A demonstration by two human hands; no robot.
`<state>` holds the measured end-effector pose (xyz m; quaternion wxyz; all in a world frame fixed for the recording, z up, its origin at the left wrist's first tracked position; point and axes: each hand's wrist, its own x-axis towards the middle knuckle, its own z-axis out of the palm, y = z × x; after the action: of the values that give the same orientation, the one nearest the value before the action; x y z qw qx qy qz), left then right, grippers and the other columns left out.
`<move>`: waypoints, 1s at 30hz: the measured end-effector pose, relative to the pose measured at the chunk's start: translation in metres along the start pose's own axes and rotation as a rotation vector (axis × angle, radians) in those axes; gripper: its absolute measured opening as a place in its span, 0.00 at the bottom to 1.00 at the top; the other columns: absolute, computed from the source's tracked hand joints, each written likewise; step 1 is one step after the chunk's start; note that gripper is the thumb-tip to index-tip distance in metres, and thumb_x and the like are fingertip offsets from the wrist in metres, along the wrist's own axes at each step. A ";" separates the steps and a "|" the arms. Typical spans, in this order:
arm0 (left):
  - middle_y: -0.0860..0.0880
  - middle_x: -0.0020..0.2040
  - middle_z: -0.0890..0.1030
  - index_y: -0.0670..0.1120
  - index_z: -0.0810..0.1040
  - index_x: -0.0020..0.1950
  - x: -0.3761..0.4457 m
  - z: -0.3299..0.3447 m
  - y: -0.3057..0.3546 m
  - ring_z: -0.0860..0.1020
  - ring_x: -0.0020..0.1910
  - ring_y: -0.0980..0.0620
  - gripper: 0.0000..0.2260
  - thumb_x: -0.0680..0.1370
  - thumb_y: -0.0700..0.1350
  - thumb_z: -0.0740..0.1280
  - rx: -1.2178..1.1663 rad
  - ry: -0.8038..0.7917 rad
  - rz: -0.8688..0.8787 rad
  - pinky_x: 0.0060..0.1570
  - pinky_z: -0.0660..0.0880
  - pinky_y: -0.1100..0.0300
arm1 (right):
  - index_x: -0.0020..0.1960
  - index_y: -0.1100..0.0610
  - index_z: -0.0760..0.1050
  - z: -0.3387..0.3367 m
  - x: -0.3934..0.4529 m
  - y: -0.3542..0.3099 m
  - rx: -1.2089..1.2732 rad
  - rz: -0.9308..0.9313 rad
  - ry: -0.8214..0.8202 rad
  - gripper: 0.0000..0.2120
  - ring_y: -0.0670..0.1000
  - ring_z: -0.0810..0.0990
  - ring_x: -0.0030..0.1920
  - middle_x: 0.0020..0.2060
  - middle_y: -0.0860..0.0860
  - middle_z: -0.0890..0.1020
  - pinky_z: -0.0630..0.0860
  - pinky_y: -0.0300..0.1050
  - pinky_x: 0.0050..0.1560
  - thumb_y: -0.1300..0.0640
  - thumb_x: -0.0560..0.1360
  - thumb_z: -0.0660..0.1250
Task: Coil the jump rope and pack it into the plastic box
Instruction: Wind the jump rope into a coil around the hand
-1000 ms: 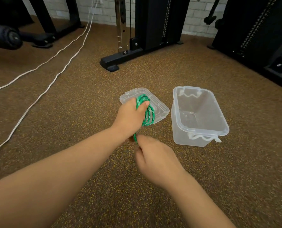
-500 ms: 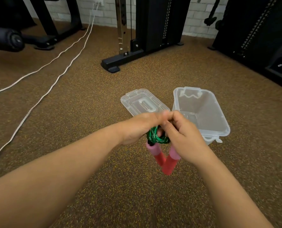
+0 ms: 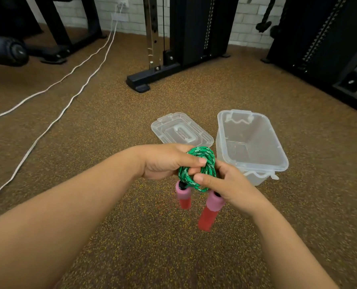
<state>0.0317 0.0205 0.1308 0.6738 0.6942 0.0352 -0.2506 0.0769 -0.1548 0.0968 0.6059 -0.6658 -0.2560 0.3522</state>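
Gym floor, frame centre: left hand and right hand both clench the coiled jump rope, handles dangling, keeping loops tight beside the open plastic box, lid off.

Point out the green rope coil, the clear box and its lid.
Green braided rope coil (image 3: 202, 155): head view, top loop.
Clear plastic box (image 3: 277, 147): head view, right rim.
Clear flat lid (image 3: 181, 132): head view, centre panel.

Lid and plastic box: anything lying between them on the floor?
Nothing. In the head view, only a narrow strip of bare speckled floor separates the lid from the plastic box; the coiled rope is held nearer the camera.
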 end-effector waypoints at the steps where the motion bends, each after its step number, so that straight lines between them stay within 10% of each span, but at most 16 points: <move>1: 0.40 0.43 0.70 0.35 0.74 0.50 0.000 -0.001 -0.001 0.70 0.46 0.47 0.11 0.76 0.44 0.63 -0.029 0.011 0.006 0.51 0.67 0.55 | 0.53 0.55 0.78 0.001 0.000 0.000 0.045 0.003 0.005 0.10 0.38 0.82 0.42 0.41 0.45 0.86 0.74 0.29 0.42 0.61 0.72 0.71; 3: 0.44 0.36 0.72 0.43 0.75 0.41 0.000 -0.004 -0.001 0.73 0.40 0.51 0.07 0.78 0.41 0.63 -0.116 0.016 0.006 0.48 0.69 0.57 | 0.53 0.57 0.79 -0.001 0.001 0.003 0.108 -0.004 0.045 0.10 0.40 0.82 0.42 0.42 0.47 0.86 0.76 0.31 0.43 0.61 0.71 0.69; 8: 0.43 0.52 0.81 0.37 0.73 0.63 0.006 -0.010 -0.002 0.80 0.50 0.49 0.16 0.76 0.37 0.66 -0.137 0.183 0.007 0.54 0.77 0.55 | 0.53 0.61 0.78 0.002 0.007 0.007 0.195 -0.017 0.184 0.09 0.43 0.82 0.42 0.45 0.52 0.85 0.78 0.35 0.43 0.62 0.73 0.67; 13: 0.37 0.55 0.81 0.36 0.76 0.61 0.010 -0.009 -0.003 0.81 0.49 0.45 0.17 0.73 0.35 0.70 -0.080 0.354 -0.007 0.50 0.80 0.53 | 0.51 0.61 0.78 0.001 0.010 0.013 0.185 0.014 0.268 0.06 0.48 0.81 0.36 0.42 0.55 0.83 0.79 0.38 0.37 0.62 0.75 0.66; 18: 0.44 0.41 0.83 0.37 0.79 0.55 0.015 -0.002 0.002 0.82 0.33 0.54 0.11 0.73 0.34 0.69 -0.002 0.418 0.030 0.35 0.81 0.61 | 0.47 0.59 0.78 0.001 0.014 0.019 0.225 -0.022 0.308 0.03 0.46 0.80 0.32 0.37 0.53 0.83 0.79 0.37 0.35 0.64 0.76 0.65; 30: 0.48 0.35 0.83 0.35 0.79 0.53 0.013 0.003 0.018 0.82 0.30 0.56 0.08 0.74 0.35 0.67 0.018 0.420 0.040 0.32 0.80 0.60 | 0.59 0.63 0.75 0.001 0.004 0.045 0.086 -0.024 0.015 0.26 0.67 0.81 0.52 0.51 0.64 0.83 0.79 0.58 0.54 0.56 0.64 0.76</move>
<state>0.0489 0.0126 0.1429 0.6503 0.7378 0.1586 -0.0872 0.0749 -0.1569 0.0517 0.6402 -0.6384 -0.2442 0.3506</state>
